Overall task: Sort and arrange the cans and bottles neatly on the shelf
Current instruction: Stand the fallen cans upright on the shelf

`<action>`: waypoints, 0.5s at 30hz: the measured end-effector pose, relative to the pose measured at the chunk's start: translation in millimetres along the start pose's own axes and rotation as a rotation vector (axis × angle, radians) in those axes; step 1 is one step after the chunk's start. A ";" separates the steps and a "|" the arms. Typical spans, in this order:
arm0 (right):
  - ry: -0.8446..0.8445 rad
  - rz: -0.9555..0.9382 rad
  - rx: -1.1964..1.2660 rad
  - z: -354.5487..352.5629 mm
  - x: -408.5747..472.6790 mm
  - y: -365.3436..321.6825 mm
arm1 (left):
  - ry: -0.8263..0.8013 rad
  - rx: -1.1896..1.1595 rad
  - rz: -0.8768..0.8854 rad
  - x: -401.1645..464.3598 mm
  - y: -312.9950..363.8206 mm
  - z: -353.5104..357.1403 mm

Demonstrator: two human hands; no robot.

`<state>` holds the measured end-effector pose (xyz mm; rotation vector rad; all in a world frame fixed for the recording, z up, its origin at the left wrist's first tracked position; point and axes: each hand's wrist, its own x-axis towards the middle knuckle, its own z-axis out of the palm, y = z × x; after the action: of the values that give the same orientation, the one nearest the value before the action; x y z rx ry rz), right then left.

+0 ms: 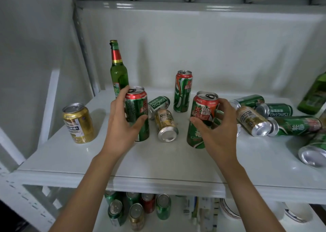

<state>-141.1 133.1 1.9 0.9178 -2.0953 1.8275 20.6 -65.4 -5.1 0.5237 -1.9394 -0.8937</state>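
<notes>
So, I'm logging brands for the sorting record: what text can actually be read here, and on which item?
"TSINGTAO", upside down: small green can lying behind the left hand's can.
"TSINGTAO", upside down: green can lying on its side at right.
"20.", partly covered: tall green can in left hand.
Everything else: too blurred.

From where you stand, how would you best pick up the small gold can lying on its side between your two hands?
Grip the small gold can across its round middle, coming from above. It lies flat with its silver base towards the viewer, so the curved sides are exposed. The left hand and right hand each already hold a tall green can, so one must let go first.
</notes>
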 end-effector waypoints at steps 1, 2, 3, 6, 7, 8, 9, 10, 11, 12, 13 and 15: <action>0.002 0.006 0.003 -0.1 -0.4 -0.6 | -0.011 -0.023 0.000 -0.4 1.3 -1.1; 0.001 0.021 0.009 -0.4 -1.8 -2.4 | -0.011 -0.062 -0.010 -1.3 4.0 -2.6; 0.005 0.046 0.016 -1.0 -4.4 -6.3 | 0.005 -0.122 -0.025 -0.8 5.9 -4.5; 0.180 -0.063 -0.045 -2.7 -17.0 -23.7 | 0.134 -0.232 -0.097 11.1 9.2 -16.8; 0.250 -0.199 -0.064 -1.7 -22.4 -31.8 | 0.178 -0.236 -0.125 19.7 8.3 -22.7; 0.262 -0.330 -0.077 0.7 -27.9 -39.1 | 0.202 -0.241 -0.166 30.0 6.1 -27.6; 0.204 -0.420 -0.092 5.4 -32.7 -43.3 | 0.192 -0.220 -0.212 40.5 4.6 -30.9; 0.095 -0.442 -0.112 12.5 -37.3 -47.7 | 0.156 -0.168 -0.255 51.0 3.0 -32.5; -0.041 -0.399 -0.138 22.0 -40.4 -51.0 | 0.104 -0.108 -0.294 61.0 1.2 -32.3; -0.190 -0.332 -0.175 33.0 -43.1 -52.3 | 0.031 -0.072 -0.332 70.2 0.1 -30.6; -0.326 -0.284 -0.231 44.3 -46.2 -51.1 | -0.049 -0.079 -0.368 78.4 -1.6 -27.8; -0.483 -0.311 -0.365 62.3 -49.6 -45.9 | -0.208 -0.170 -0.415 89.9 -4.3 -20.6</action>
<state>-61.1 87.7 -0.2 1.5831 -2.2689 1.0984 -6.1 -135.5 48.7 0.7732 -1.9470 -1.4120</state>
